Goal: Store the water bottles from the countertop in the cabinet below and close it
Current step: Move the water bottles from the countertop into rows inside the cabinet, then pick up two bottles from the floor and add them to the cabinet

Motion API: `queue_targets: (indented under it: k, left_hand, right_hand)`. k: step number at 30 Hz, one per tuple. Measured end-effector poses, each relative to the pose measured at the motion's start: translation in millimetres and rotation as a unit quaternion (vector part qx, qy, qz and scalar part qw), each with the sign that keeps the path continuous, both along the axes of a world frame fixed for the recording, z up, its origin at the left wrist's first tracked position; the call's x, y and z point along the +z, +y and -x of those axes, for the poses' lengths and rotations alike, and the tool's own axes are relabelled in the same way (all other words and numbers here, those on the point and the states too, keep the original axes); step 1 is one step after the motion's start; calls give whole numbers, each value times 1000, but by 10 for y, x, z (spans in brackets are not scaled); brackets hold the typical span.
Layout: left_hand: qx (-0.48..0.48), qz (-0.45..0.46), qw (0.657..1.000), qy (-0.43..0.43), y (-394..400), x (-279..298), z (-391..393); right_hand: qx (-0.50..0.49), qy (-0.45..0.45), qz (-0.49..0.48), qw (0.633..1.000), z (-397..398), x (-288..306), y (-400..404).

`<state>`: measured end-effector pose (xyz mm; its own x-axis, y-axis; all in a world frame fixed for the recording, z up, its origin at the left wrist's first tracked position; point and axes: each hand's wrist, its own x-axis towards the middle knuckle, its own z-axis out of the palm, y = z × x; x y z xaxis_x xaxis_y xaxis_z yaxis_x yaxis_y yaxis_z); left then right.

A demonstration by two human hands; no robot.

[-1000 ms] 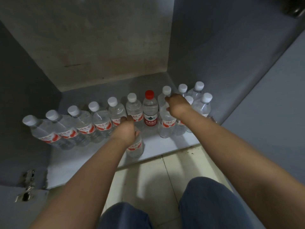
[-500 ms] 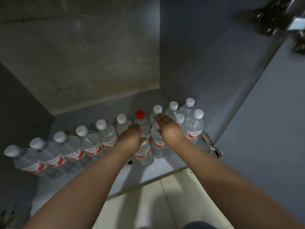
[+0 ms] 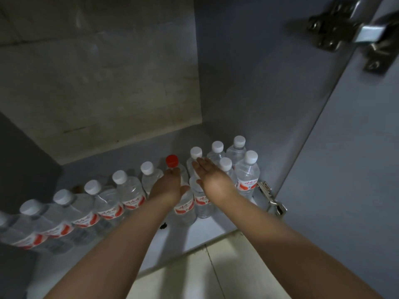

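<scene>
Clear plastic bottles point(image 3: 129, 192) stood in a row along the cabinet floor point(image 3: 172, 236), running from far left toward the right wall. Mid-row sat one red-capped bottle point(image 3: 172, 161). Left hand point(image 3: 167, 187) was wrapped over a front bottle point(image 3: 185, 205), fingers curled around its neck, so that grip was pinching it; its base looked down on the floor. Right hand point(image 3: 212, 176) lay flat and spread, fingers straight, resting over the top of the next bottle point(image 3: 201, 200), holding nothing. Further right, a cluster point(image 3: 247, 171) was packed into the corner. Door point(image 3: 356, 169) at right hung wide open, hinge point(image 3: 273, 202) exposed. Judgement: stocking mostly done, possibly finished, but the table wasn't in shot so remaining bottles can't be ruled out. Left: release, withdraw, shut doors.
</scene>
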<state>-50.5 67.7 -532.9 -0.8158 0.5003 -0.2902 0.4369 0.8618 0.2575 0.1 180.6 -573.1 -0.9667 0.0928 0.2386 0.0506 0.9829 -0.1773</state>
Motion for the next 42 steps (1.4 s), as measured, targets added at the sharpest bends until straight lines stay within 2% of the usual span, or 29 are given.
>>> queue_targets:
  k: [3, 6, 9, 12, 15, 17, 23, 28, 32, 36, 39, 42]
  left_hand:
    - [13, -25, 1000, -7, -55, -27, -18]
    - [18, -64, 998, -16, -136, -50, -48]
    - [-6, -34, 999, 24, -269, 45, -151]
    - [-23, -18, 997, 73, -424, 278, -287]
    - [-34, 37, 995, 81, -521, 713, -416]
    - [-33, 71, 995, 61, -558, 1068, -546]
    - [9, 98, 995, -9, -670, 2377, -1155]
    - [17, 79, 996, -23, -663, 3385, -1634]
    - [40, 60, 997, -20, -711, 3858, -1837]
    - [58, 37, 998, -12, -809, 4226, -1963]
    - [63, 27, 998, -8, -833, 4419, -2010]
    - [68, 19, 998, 0, -768, 4519, -2047]
  right_hand:
    - [-10, 12, -23, 1000, -28, 28, 0]
    - [-13, 7, -2, 1000, -60, 55, -8]
    - [-8, -22, 31, 999, -157, 141, -31]
    - [14, -26, -8, 1000, -333, 391, -102]
    - [-14, -64, 12, 998, -528, 872, -177]
    - [-41, -39, 11, 998, -678, 1225, -220]
    - [-65, -61, -1, 996, -1216, 2509, -227]
    - [-58, -50, 20, 997, -1613, 3425, -332]
    - [-46, -81, 33, 995, -1784, 3888, -407]
    - [-52, -44, -8, 998, -1896, 4268, -362]
    - [-60, -25, 47, 997, -1876, 4485, -222]
    - [-43, 17, -5, 999, -1826, 4594, -45]
